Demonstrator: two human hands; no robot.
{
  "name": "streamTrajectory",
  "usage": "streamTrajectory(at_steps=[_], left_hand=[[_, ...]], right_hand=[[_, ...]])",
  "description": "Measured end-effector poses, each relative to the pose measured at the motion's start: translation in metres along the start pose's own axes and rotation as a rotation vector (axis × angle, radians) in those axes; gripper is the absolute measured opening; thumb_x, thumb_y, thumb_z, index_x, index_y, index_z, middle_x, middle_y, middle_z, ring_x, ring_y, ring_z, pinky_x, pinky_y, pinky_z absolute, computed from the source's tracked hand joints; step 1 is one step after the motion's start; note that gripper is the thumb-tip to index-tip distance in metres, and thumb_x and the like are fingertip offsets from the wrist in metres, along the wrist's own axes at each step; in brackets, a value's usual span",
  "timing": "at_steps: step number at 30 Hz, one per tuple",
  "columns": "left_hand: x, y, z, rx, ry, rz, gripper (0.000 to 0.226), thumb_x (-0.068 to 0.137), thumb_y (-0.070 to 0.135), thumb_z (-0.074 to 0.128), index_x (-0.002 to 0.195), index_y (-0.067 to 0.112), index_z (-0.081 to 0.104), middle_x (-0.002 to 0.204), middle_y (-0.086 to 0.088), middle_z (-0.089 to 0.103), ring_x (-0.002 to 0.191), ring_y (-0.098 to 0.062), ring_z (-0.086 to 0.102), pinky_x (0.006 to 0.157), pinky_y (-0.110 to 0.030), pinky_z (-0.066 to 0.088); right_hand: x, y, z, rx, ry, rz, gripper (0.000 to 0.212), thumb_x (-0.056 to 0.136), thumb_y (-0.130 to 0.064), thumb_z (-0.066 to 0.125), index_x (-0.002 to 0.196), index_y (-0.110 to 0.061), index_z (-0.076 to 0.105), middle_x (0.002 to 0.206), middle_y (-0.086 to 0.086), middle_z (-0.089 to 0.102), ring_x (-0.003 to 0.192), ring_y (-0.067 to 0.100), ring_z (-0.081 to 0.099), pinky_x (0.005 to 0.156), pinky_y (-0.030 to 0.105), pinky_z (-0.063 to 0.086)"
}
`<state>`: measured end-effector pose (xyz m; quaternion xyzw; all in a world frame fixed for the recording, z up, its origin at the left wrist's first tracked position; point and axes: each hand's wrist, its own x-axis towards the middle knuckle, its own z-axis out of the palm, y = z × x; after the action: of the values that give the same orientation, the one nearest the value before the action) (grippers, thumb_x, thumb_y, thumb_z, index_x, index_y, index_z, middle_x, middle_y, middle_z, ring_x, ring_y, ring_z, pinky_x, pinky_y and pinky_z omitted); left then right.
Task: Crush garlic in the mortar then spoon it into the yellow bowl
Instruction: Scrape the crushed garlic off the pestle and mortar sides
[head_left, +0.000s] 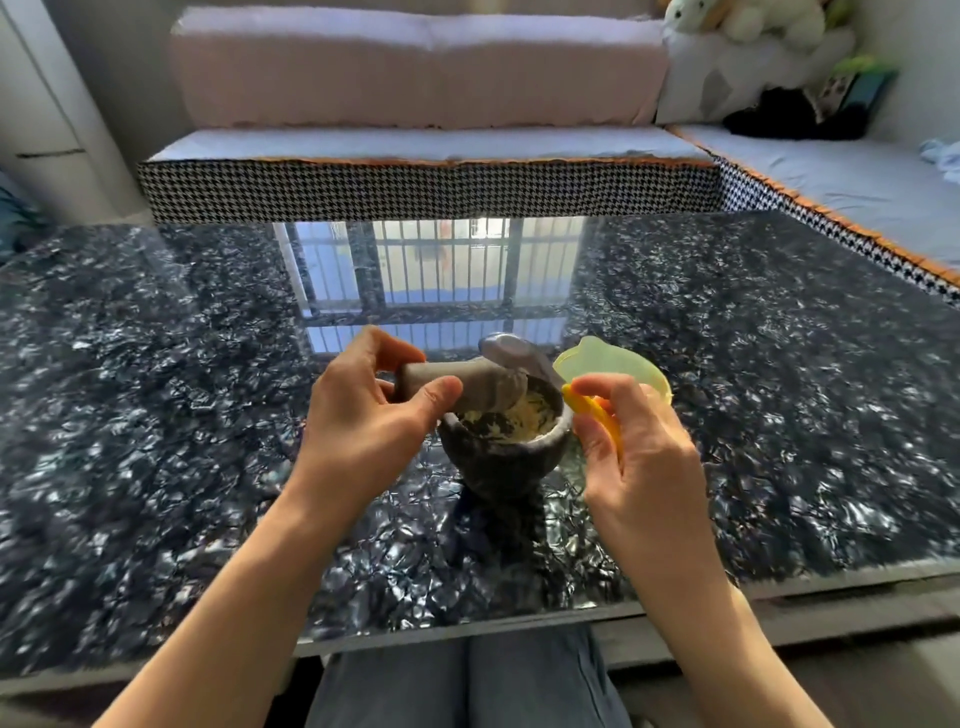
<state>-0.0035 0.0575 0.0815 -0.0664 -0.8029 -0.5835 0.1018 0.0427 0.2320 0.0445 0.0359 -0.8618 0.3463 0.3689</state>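
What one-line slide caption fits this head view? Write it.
Left hand holds the pestle over crushed garlic in the mortar; right hand holds a spoon beside the yellow bowl.

1. Bright daylight; a barred window reflects as glare on the glossy table (779, 364).
2. Motion blur smears the table's speckle toward the edges.
3. Wide-angle distortion bends the sofa (415, 67) and table edges.

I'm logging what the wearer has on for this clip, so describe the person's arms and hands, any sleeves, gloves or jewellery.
Both forearms are bare to the frame's edge: no sleeves show. The left hand and right hand wear no gloves, and no rings, watch or bracelets are visible. Grey-blue trousers show below the table's edge.
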Motion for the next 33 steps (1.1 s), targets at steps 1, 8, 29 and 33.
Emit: streamTrajectory(at_steps=[1, 8, 29, 33], left_hand=[[0.0, -0.001, -0.001, -0.051, 0.008, -0.025, 0.021, 0.074, 0.016, 0.074, 0.086, 0.016, 0.056, 0.083, -0.008, 0.065, 0.075, -0.027, 0.066, 0.07, -0.044, 0.056], [-0.004, -0.008, 0.004, -0.255, 0.045, -0.124, 0.016, 0.077, 0.008, 0.07, 0.08, 0.011, 0.055, 0.086, -0.008, 0.06, 0.083, -0.029, 0.066, 0.064, -0.032, 0.056], [-0.004, -0.008, 0.006, -0.26, 0.039, -0.101, 0.01, 0.084, 0.012, 0.063, 0.082, 0.014, 0.053, 0.092, -0.01, 0.054, 0.078, -0.022, 0.064, 0.06, -0.03, 0.057], [-0.002, -0.01, 0.006, -0.314, 0.049, -0.136, 0.008, 0.085, 0.011, 0.061, 0.08, 0.013, 0.055, 0.089, -0.011, 0.051, 0.079, -0.021, 0.061, 0.057, -0.028, 0.057]], right_hand=[[-0.002, 0.001, 0.0, -0.003, 0.003, -0.004, 0.023, 0.083, -0.015, 0.054, 0.103, -0.027, 0.053, 0.092, -0.003, 0.062, 0.085, 0.024, 0.061, 0.072, 0.049, 0.052], [-0.016, 0.012, -0.005, -0.005, -0.002, 0.034, 0.023, 0.081, -0.003, 0.06, 0.101, -0.015, 0.06, 0.093, 0.004, 0.064, 0.085, 0.026, 0.061, 0.074, 0.05, 0.051], [-0.027, 0.021, -0.018, -0.175, 0.017, 0.044, 0.033, 0.074, 0.006, 0.069, 0.098, -0.016, 0.063, 0.094, 0.007, 0.066, 0.085, 0.032, 0.06, 0.075, 0.047, 0.047], [-0.025, 0.017, -0.021, -0.131, 0.046, 0.042, 0.033, 0.075, 0.004, 0.069, 0.1, -0.016, 0.062, 0.094, 0.007, 0.065, 0.086, 0.031, 0.06, 0.076, 0.048, 0.048]])
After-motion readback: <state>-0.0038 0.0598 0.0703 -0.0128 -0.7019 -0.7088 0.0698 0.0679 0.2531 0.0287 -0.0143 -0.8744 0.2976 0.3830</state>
